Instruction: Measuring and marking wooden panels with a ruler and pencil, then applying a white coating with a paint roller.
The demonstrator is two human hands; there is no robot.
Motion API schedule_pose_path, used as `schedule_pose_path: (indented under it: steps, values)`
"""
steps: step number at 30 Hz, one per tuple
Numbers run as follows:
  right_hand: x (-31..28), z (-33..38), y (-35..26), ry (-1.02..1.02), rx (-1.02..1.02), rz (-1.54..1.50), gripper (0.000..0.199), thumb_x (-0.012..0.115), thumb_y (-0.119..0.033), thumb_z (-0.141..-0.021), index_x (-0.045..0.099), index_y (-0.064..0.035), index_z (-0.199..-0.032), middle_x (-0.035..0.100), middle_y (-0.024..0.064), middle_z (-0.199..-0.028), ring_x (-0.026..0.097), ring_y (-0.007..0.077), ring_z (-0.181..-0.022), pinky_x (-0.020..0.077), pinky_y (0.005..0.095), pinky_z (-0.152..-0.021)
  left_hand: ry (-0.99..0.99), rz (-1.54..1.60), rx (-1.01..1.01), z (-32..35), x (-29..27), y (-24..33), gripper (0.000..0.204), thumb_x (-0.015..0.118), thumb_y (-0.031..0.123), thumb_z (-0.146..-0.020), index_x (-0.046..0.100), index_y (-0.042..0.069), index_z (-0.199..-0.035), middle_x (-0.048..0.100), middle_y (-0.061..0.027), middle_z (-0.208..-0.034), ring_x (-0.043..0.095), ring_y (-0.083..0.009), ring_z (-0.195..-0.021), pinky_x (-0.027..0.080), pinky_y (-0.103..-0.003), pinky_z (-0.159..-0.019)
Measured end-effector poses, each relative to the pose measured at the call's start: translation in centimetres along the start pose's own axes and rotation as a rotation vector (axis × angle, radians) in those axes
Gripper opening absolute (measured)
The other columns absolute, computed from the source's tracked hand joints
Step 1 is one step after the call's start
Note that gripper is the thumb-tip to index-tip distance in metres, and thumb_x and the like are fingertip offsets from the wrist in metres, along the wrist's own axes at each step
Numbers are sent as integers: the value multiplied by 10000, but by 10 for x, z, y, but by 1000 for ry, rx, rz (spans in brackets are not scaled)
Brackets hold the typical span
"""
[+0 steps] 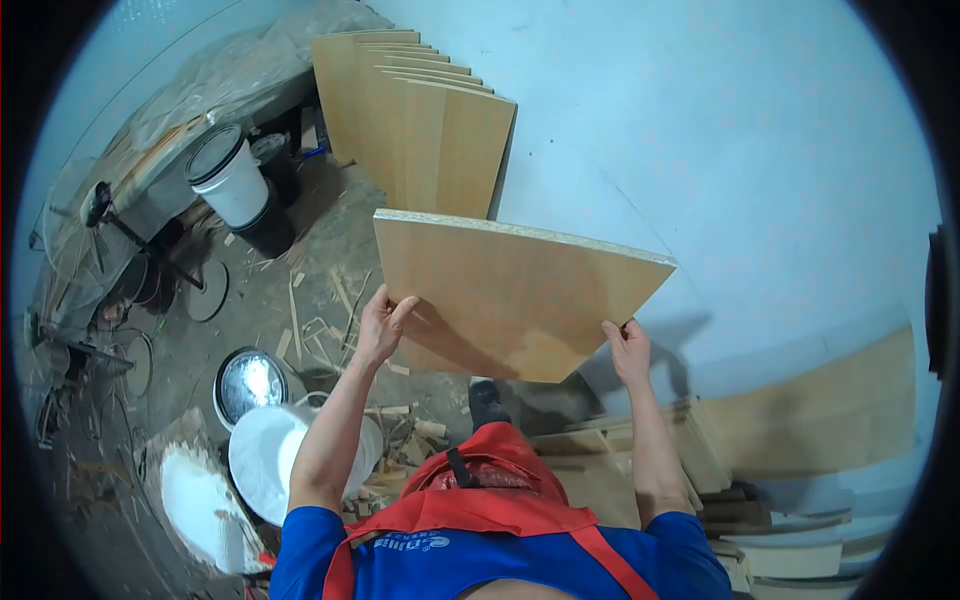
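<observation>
Between my hands I hold a wood-veneered chipboard panel [510, 300], its rough speckled edge facing up and away from me. My left hand [382, 325] grips the panel's left side, with the thumb on the near face. On the right side, my right hand [628, 350] is closed round the edge, its fingers partly hidden behind the board. Beyond the panel, a row of similar panels [430, 135] leans upright, one in front of another, against the pale wall.
To the left stand a white lidded bucket [228, 185] and an open white bucket [265, 455]. Wood offcuts [300, 330] litter the floor [335, 215]. Stacked boards [790, 560] lie at the lower right, near a long board [830, 415] by the wall [720, 130]. Plastic sheeting [230, 75] covers a pile at far left.
</observation>
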State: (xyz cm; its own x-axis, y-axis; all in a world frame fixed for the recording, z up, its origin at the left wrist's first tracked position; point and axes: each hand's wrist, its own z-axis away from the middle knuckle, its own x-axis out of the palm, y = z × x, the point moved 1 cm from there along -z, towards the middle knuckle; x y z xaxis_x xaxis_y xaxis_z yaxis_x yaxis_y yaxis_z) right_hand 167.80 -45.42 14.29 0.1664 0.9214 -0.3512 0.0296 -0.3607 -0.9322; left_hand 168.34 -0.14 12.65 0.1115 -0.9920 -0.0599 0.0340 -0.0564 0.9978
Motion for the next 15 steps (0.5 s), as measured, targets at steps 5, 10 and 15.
schedule_pose_path:
  steps: [5,10,15]
  values:
    - [52,-123,73,-58,104,23,247,729,-154,-950,676,33,-1102,734,58,-984,658,101,-885,531,274,-807,-57,2,-106,-134,11,-61,243,690,170,-985,625,39,-1178,680,-22,-1001,625,-101,-915,518,-275,-824]
    - [108,-217,126,-140,145,-36,240,752,-158,-933,689,28,-1072,744,71,-986,672,107,-901,541,287,-813,10,72,-103,-225,-3,-131,267,691,140,-979,612,33,-1210,687,-57,-1098,633,-135,-1025,513,-319,-936]
    - [162,-292,190,-170,215,38,246,765,-158,-915,701,19,-1074,753,86,-1001,692,136,-904,546,303,-823,-10,-64,-148,-316,-16,-212,323,706,104,-963,594,26,-1256,681,-57,-1166,621,-146,-1083,501,-344,-982]
